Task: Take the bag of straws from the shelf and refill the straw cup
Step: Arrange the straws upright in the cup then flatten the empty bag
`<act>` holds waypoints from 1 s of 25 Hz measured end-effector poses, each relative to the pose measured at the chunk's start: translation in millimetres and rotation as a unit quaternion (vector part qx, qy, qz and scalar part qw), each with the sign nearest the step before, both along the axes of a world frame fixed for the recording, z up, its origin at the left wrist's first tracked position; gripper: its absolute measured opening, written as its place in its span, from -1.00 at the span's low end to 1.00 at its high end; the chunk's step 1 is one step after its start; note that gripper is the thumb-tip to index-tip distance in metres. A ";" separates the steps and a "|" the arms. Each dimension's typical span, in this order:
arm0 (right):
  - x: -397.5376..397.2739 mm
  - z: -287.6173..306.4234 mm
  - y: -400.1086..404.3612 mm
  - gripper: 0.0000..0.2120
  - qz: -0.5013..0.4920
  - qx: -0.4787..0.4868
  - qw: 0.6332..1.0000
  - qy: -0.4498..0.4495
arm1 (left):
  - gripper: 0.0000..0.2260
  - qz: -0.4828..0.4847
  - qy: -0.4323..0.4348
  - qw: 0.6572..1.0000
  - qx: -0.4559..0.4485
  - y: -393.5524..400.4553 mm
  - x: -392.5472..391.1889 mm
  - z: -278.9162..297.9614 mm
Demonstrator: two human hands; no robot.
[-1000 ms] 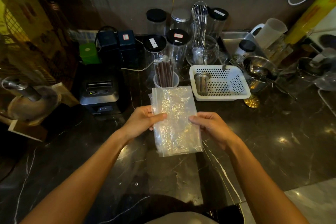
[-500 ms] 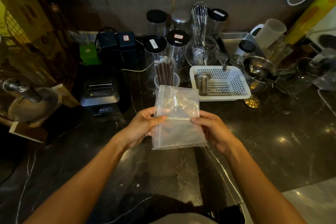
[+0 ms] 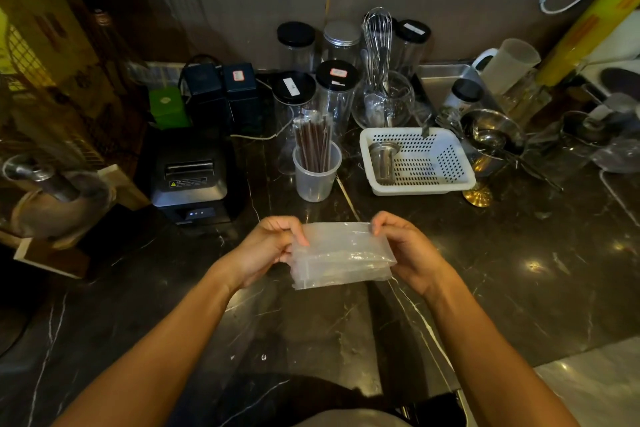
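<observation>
Dark marble counter (image 3: 519,270). Left hand (image 3: 266,250) and right hand (image 3: 408,250) each pinch an end of the folded clear bag (image 3: 341,258), held above the counter, near the straw cup (image 3: 317,173).

bare counter (image 3: 519,270) nearby; straw cup (image 3: 317,172), basket (image 3: 420,163) behind.

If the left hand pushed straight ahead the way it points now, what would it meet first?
Probably the straw cup: the left hand, pinching the folded bag, points up and slightly right across bare counter. Depth is uncertain.
</observation>
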State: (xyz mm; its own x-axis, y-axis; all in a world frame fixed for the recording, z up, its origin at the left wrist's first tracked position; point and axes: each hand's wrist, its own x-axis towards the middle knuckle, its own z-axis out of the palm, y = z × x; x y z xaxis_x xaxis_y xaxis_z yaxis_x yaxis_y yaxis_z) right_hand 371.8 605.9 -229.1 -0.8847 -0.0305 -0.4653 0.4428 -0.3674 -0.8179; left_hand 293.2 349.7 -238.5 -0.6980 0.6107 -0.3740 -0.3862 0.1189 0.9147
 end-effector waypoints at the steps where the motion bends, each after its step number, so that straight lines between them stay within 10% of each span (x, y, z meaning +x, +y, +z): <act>1: 1.4 2.1 -0.4 -0.72 -0.008 0.007 1.000 0.003 | -0.53 -0.005 0.026 1.000 -0.009 -0.5 -1.2 -0.7; 8: 3.9 8.1 1.3 -0.67 0.064 0.073 0.995 -0.032 | -0.62 0.010 0.139 0.990 -0.023 -0.3 -4.6 9.6; 13: 5.5 10.9 0.8 -0.73 0.004 0.087 0.996 -0.013 | -0.64 0.041 -0.023 0.999 0.008 6.0 0.7 10.6; 25: 68.4 -7.3 7.6 -0.72 -0.086 0.051 0.993 -0.060 | -0.75 0.006 -0.013 0.999 -0.048 50.4 18.7 -9.3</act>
